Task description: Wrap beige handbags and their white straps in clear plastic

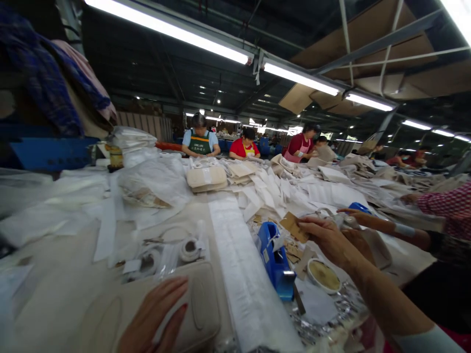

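Note:
My left hand lies with its fingers stretched out over a beige padded fabric case at the front of the table. My right hand reaches out to the right and pinches a brown cardboard tag between thumb and fingers. Just below that tag stands a blue tape dispenser, with more brown tags loose beside it. A small round white dish with yellowish contents sits under my right forearm.
A stack of clear plastic sleeves runs up the table's middle. Tape rolls and scissors lie left of it. A co-worker's hand works close by on the right. Beige cases and white sheets pile up at the back.

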Tool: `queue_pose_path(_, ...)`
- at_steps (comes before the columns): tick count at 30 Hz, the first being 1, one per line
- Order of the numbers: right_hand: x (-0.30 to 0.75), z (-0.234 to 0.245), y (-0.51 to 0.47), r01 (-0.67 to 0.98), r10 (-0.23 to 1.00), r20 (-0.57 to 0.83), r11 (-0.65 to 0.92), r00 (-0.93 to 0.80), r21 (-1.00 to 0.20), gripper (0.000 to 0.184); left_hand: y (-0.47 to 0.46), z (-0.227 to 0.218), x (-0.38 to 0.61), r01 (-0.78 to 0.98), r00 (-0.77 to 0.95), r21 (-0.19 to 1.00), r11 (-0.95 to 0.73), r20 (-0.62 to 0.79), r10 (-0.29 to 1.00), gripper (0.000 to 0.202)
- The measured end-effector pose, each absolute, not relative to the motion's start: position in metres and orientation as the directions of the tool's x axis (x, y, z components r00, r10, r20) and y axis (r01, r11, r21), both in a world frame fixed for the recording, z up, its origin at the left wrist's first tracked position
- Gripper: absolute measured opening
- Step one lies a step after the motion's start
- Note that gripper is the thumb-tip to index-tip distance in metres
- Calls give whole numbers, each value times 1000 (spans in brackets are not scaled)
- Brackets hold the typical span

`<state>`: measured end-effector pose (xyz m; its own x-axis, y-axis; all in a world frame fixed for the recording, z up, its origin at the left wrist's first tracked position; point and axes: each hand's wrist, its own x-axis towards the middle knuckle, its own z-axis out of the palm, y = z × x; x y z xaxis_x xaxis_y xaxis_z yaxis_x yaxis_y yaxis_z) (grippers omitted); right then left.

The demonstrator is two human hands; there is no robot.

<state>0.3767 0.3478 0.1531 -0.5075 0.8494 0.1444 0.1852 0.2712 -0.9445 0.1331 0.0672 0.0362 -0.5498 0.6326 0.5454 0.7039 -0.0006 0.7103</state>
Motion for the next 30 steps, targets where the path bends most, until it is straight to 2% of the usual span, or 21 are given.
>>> queue_pose_path(1,372,156,337,166,839,116,238,-531,-957,31,76,45,140,715,-458,694,-87,558,692,26)
queue_pose_path(4,357,160,304,108,785,44,140,-618,-984,31,106,68,158,590,-429,786,-185,499,753,28)
queue_pose_path(8,339,157,271,104,666,22,149,-745,-983,28,122,80,175,446,-377,891,-89,277,884,53)
queue_pose_path(13,324,151,242,114,521,-7,172,-853,-979,28,105,68,183,330,-383,940,-82,213,899,31)
queue_pose_path(17,313,150,227,112,494,-17,163,-869,-980,29,96,60,182,183,-369,978,-97,160,916,36)
queue_pose_path(20,307,148,223,85,497,30,208,-867,-974,29,92,59,179,212,-390,974,-75,154,908,30)
queue_pose_path(24,308,141,224,78,515,47,219,-856,-973,30,87,59,174,387,-389,922,-26,189,902,25)
queue_pose_path(27,313,132,227,74,537,17,147,-843,-986,28,84,61,168,520,-323,852,-69,270,907,32)
queue_pose_path(30,317,119,225,2,539,4,11,-842,-1000,23,80,68,160,574,-255,814,-88,280,926,34)
